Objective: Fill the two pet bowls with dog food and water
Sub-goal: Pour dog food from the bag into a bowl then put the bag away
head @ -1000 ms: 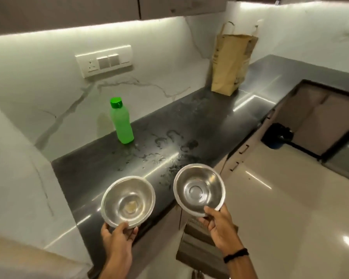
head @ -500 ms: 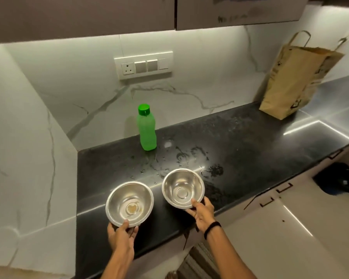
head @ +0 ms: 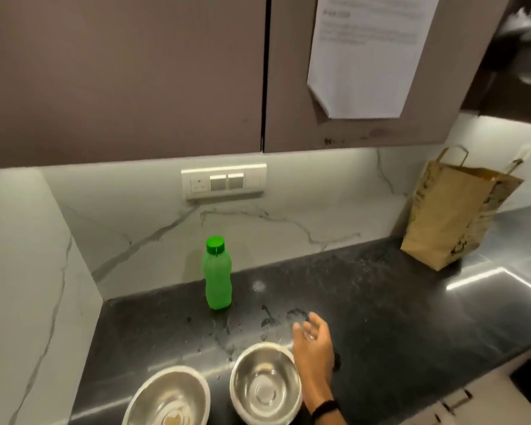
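Two steel pet bowls sit side by side near the front edge of the black counter [head: 380,317]: the left bowl [head: 154,394] with a pale smear in its bottom, the right bowl [head: 252,369] with nothing in it. My right hand [head: 314,348] hovers just right of the right bowl, fingers spread, holding nothing. A green water bottle [head: 216,276] with its cap on stands upright behind the bowls, near the wall. A brown paper bag [head: 454,216] stands at the far right of the counter. My left hand is out of view.
Water droplets [head: 270,320] are spattered on the counter between bottle and bowls. A switch plate [head: 224,180] is on the marble wall. Overhead cabinets hang low, with a paper sheet [head: 365,53] taped on one. A side wall closes off the counter's left end.
Both bowls have been set on the counter and let go. My right hand has lifted past the right bowl's rim; my left hand has dropped out of view. The view tilted up.
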